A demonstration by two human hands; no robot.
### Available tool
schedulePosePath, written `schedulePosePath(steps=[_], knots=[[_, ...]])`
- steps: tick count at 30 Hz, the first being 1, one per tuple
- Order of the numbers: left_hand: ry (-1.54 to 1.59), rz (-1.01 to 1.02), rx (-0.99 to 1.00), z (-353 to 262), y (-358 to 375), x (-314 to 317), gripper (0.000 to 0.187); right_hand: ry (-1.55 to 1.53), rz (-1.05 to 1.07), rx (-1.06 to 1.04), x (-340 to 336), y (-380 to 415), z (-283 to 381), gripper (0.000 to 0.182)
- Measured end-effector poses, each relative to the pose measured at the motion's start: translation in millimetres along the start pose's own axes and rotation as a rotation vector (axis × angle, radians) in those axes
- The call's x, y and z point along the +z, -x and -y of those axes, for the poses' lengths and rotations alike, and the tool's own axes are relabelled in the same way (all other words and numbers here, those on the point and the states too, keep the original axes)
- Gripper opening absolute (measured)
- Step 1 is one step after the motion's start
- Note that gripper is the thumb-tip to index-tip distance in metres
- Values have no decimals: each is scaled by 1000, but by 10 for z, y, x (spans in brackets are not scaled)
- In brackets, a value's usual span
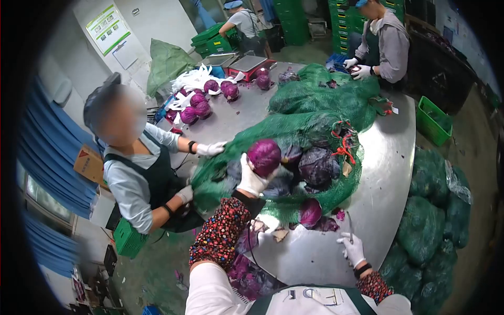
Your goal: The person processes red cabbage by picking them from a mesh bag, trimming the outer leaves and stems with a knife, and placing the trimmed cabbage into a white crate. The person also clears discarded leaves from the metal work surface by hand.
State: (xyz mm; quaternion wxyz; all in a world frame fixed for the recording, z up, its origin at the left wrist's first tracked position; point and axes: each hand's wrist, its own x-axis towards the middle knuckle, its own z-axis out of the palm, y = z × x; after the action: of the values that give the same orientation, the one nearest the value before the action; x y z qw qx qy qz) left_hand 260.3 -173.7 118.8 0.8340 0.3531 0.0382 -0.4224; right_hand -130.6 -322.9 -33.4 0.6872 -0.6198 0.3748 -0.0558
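Note:
My left hand (251,181), in a white glove, is closed on a peeled red cabbage (264,157), raised above the green mesh sack (239,140). Darker cabbages (318,166) lie inside the sack's opening. At the lower right, my gloved right hand (353,249) grips a knife (350,224), its thin blade pointing away from me over the metal table (328,262). Between my hands, another purple cabbage (310,212) sits at the sack's edge among loose leaves (327,224).
A co-worker (139,163) at the left touches the sack with both gloved hands. Another person (386,44) handles a cabbage at the far right. Trimmed cabbages (197,107) and scales (247,63) stand at the back. Filled mesh sacks (420,226) are piled right of the table.

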Motion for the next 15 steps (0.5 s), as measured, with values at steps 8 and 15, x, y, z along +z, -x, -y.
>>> schedulePosePath(steps=[8, 15], knots=[[-101, -120, 431, -1300, -1601, -697, 71, 32, -124, 12, 73, -39, 95, 24], [-286, -756, 470, -1625, -1964, -1131, 68, 41, -163, 62, 95, -21, 110, 23]])
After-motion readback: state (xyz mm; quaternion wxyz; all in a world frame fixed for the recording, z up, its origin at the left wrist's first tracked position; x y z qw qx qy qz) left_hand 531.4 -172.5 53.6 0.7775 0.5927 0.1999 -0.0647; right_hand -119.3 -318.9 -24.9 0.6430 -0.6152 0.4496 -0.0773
